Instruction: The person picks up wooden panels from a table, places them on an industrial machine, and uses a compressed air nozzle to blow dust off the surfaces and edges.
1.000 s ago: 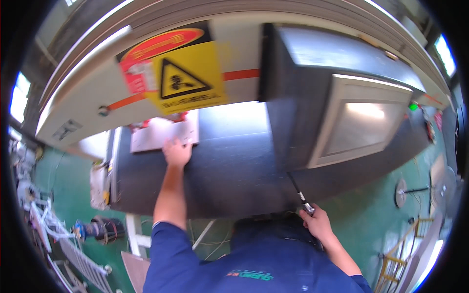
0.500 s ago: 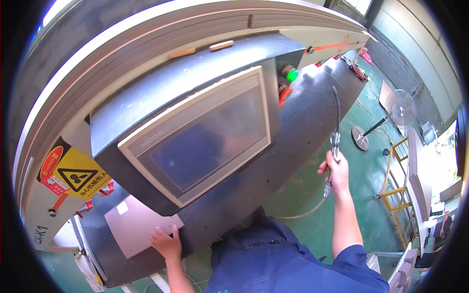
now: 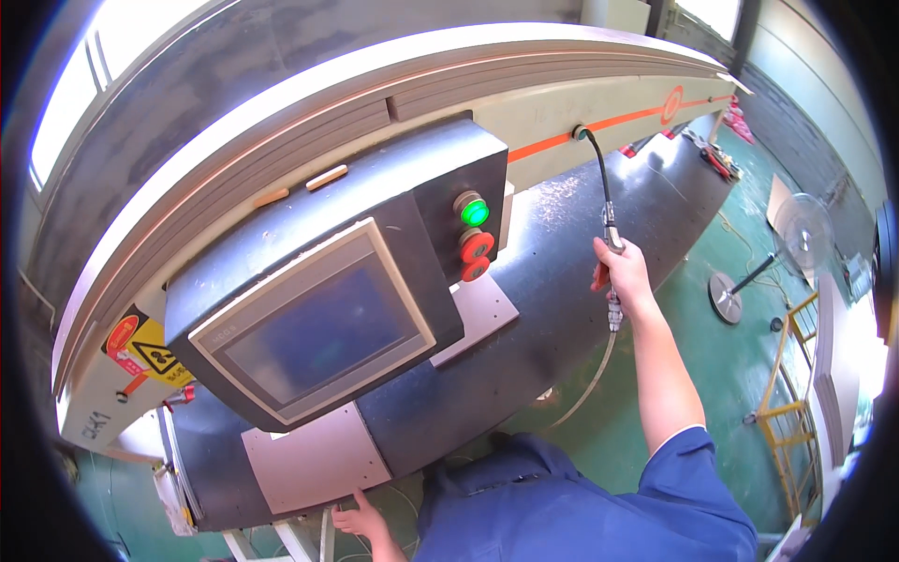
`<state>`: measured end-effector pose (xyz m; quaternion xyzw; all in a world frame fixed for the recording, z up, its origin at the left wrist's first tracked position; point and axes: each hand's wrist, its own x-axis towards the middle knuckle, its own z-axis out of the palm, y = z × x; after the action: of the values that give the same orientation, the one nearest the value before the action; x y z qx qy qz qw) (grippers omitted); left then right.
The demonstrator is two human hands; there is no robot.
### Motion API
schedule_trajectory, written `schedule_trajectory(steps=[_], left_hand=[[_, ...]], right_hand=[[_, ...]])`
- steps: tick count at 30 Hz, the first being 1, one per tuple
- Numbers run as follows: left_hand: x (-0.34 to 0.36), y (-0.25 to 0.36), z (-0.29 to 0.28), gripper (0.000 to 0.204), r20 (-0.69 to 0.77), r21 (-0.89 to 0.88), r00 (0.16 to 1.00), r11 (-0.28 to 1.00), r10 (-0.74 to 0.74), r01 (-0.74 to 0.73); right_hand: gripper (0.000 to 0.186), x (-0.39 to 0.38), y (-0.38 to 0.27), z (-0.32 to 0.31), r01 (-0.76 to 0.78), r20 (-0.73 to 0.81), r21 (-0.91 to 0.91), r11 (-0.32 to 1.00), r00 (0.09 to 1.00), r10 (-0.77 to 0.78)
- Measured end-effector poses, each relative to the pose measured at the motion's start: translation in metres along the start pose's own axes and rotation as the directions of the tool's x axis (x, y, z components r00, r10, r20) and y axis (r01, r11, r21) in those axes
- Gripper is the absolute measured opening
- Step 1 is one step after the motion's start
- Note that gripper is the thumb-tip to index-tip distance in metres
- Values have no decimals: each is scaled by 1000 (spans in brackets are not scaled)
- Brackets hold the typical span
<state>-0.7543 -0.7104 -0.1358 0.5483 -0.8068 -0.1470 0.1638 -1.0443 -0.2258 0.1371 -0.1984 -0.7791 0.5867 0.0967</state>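
My right hand [image 3: 626,272] is wrapped round an air blow gun [image 3: 612,242] with a long bent black nozzle and a hose at its lower end. The nozzle's tip overlaps a small round fitting [image 3: 581,132] on the machine's pale beam; whether they touch I cannot tell. By the near edge of a flat light brown panel [image 3: 314,461] is my left hand [image 3: 363,523], its fingers apart, one reaching up to the panel's edge. That panel lies on the dark machine table [image 3: 440,398], partly hidden by the control box.
The control box [image 3: 328,201] with a screen, a green lit button [image 3: 474,213] and red buttons juts over the table. Behind it lies another brown panel [image 3: 482,314]. A standing fan [image 3: 803,229] and a yellow frame [image 3: 787,412] stand at right.
The blow gun's nozzle has gone from above the table to the fitting on the beam. My left hand has slid back from the panel's top to its near edge. The view has shifted.
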Motion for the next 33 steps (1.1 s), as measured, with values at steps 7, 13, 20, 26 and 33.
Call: schedule_trajectory(steps=[7, 13, 20, 26, 33], left_hand=[[16, 11, 15, 77, 750, -515, 620, 385, -229, 766], [6, 13, 7, 51, 713, -646, 692, 277, -115, 711], [-41, 34, -11, 37, 726, -684, 651, -132, -220, 718], [-111, 24, -37, 51, 674, -717, 728, -349, -127, 603], [-176, 17, -148, 55, 597, -789, 775, -327, -209, 519]], right_hand=[[35, 6, 12, -16, -48, 201, 108, 993, 979, 25], [32, 20, 17, -22, -56, 354, 152, 987, 935, -1], [27, 23, 53, -12, -35, 329, 360, 932, 940, -91], [26, -33, 128, -14, -159, 463, 218, 963, 885, 41], [20, -121, 172, 9, 23, 855, -70, 997, 516, 48]])
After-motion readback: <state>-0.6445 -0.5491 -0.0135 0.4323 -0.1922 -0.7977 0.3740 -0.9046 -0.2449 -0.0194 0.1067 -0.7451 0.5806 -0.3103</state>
